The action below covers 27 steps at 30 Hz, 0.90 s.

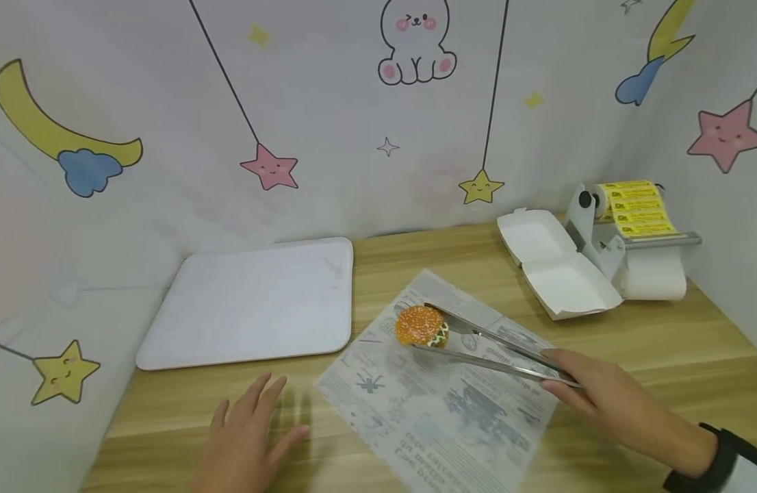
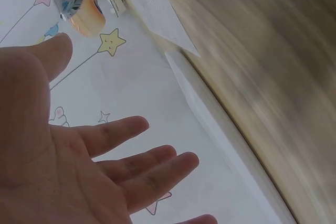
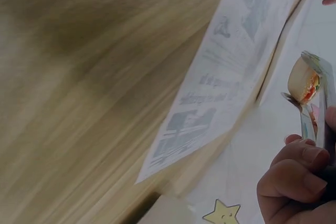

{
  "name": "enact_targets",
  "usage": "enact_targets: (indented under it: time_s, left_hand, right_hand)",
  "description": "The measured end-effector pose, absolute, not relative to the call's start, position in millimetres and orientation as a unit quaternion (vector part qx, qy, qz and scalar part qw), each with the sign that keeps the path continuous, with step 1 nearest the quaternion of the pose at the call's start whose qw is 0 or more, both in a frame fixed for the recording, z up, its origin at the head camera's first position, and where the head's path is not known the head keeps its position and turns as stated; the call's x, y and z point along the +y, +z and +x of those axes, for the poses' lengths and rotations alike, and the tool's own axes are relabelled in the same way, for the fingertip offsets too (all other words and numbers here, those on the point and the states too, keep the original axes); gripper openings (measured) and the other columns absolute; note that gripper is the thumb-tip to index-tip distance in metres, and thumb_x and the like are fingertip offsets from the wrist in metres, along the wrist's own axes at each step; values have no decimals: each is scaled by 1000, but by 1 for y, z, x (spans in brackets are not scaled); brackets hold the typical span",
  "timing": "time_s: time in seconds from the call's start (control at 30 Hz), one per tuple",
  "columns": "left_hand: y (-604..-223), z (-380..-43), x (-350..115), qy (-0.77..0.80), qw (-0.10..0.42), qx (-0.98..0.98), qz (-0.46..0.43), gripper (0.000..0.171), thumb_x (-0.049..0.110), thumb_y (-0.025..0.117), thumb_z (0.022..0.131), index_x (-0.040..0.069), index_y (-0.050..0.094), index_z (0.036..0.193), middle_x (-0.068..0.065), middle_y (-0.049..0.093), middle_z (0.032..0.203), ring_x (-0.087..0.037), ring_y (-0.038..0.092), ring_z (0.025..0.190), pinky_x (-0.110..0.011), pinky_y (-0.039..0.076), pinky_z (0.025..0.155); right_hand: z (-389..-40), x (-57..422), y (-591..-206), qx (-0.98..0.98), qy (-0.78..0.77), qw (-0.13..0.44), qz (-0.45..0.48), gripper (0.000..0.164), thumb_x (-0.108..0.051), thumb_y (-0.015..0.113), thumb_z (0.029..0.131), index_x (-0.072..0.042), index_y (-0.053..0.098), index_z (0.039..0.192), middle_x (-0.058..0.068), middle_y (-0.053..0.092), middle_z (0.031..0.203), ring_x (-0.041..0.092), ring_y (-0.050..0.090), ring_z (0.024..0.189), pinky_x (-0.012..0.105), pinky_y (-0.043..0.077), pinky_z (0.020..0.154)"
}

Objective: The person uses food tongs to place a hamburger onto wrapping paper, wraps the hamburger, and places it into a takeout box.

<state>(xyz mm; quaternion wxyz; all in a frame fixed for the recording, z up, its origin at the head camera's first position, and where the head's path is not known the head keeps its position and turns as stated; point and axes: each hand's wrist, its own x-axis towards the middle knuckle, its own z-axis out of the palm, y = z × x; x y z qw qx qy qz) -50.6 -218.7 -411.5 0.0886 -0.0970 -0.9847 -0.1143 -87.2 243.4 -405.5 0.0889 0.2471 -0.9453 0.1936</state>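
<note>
My right hand (image 1: 612,397) grips a pair of metal tongs (image 1: 492,339), fingers and thumb curled round the arms. Between the tong tips sits a small sesame-bun burger (image 1: 420,324) with green and white filling at its side. The right wrist view shows the burger (image 3: 303,81) raised above the printed paper sheet (image 1: 471,418), which lies under it on the table. My left hand (image 1: 246,438) hovers over the wood left of the paper, fingers spread and holding nothing. Its palm (image 2: 68,171) shows in the left wrist view.
A white tray (image 1: 255,305) lies at the back left. To the back right stand an opened white clamshell box (image 1: 572,284) and a label dispenser (image 1: 656,239) with a yellow roll. A patterned white curtain (image 1: 329,103) closes off the table's rear.
</note>
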Motion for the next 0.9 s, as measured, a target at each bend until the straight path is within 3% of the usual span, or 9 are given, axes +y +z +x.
enact_targets:
  time_s: [0.23,0.53,0.73,0.9]
  left_hand:
    - [-411,-53,-214,-118,82,-985,-98,72,53,65,81,8,48,134,-18,46,137,-37,48,119,-64,25,99]
    - [-415,-55,-210,-116,64,-986,-97,71,54,65,81,8,49,133,-19,46,137,-37,48,120,-66,24,98]
    - [-420,-56,-214,-108,86,-985,-102,71,54,66,80,8,50,131,-18,48,135,-37,48,119,-68,27,94]
    - [-418,-58,-218,-116,108,-982,-107,73,52,68,78,7,49,132,-19,49,133,-38,50,117,-66,29,93]
  right_hand:
    - [-69,261,-415,-954,158,84,241,33,-28,69,85,-18,60,116,-8,65,104,4,60,89,30,52,70]
    - [-56,268,-429,-965,161,35,203,37,-38,63,89,-17,60,119,-6,64,111,13,62,99,36,52,78]
    - [-55,276,-428,-961,176,59,202,41,-35,67,86,-23,58,124,-19,59,100,-4,54,87,26,51,70]
    - [-52,283,-420,-953,199,70,215,47,-25,70,84,-30,52,127,-24,47,84,-8,43,71,18,39,58]
